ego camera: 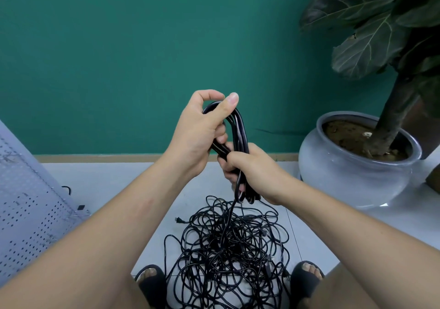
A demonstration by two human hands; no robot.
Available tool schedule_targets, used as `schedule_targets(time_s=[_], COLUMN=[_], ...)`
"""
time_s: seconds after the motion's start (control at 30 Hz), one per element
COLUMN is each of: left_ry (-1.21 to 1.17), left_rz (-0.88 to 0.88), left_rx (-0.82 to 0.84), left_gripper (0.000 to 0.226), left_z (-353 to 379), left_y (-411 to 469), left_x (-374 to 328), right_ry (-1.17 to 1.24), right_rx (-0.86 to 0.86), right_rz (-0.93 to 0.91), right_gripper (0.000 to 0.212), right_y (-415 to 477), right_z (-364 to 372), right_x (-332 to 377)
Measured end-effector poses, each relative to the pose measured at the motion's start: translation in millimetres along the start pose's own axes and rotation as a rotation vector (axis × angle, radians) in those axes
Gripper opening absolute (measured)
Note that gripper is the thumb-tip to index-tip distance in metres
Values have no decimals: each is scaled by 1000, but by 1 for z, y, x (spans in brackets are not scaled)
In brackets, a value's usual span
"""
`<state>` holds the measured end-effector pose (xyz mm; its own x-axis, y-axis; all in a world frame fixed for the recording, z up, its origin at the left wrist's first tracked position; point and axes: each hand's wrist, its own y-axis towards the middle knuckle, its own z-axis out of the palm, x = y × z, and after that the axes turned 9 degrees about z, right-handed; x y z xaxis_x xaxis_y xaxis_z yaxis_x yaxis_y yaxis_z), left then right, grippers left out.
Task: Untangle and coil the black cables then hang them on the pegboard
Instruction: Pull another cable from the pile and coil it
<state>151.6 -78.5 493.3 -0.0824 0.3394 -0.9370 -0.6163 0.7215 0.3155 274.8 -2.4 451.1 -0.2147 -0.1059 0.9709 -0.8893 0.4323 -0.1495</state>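
Observation:
A folded bundle of black cable [240, 130] stands upright between both hands at mid-frame. My left hand [202, 130] grips its top loop, thumb over the bend. My right hand [252, 168] grips the bundle's lower part. From the bundle one strand [227, 223] drops into a big tangled heap of black cables [228, 256] on the floor between my feet. A plug [179, 220] sticks out at the heap's upper left. The white pegboard [28, 213] leans at the left edge.
A grey ceramic pot [352, 173] with a large-leafed plant [371, 37] stands at the right against the green wall [119, 58]. My sandalled feet [152, 282] flank the heap. Small black hooks [81, 207] lie on the pale tiled floor by the pegboard.

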Motion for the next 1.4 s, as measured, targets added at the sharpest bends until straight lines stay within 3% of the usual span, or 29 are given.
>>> schedule_targets(time_s=[0.23, 0.3, 0.4, 0.6, 0.77, 0.9, 1.03, 1.23, 1.4], left_ry=[-99, 46, 369, 559, 730, 972, 897, 456, 321], left_rz=[-121, -173, -257, -376, -308, -16, 198, 161, 182], left_rx=[135, 226, 439, 635, 827, 698, 539, 396, 252], left_gripper=[42, 29, 32, 9, 21, 34, 35, 42, 26], left_z=[-1, -1, 3, 18, 31, 30, 19, -8, -21], left_y=[-5, -11, -29, -73, -100, -96, -82, -58, -40], left_x=[28, 46, 72, 115, 92, 55, 13, -19, -21], right_ry=[16, 70, 126, 323, 307, 34, -173, -403, -294], right_rx=[-217, -259, -311, -398, -569, -677, -677, -569, -394], right_rz=[-46, -82, -130, -127, -109, -144, -151, -121, -78], right_gripper=[7, 8, 8, 14, 12, 23, 19, 17, 30], right_y=[3, 3, 1, 0, 9, 15, 18, 23, 27], right_z=[-19, -26, -34, -38, -49, -56, -54, -44, -31], right_x=[1, 3, 4, 7, 5, 3, 1, -4, -8])
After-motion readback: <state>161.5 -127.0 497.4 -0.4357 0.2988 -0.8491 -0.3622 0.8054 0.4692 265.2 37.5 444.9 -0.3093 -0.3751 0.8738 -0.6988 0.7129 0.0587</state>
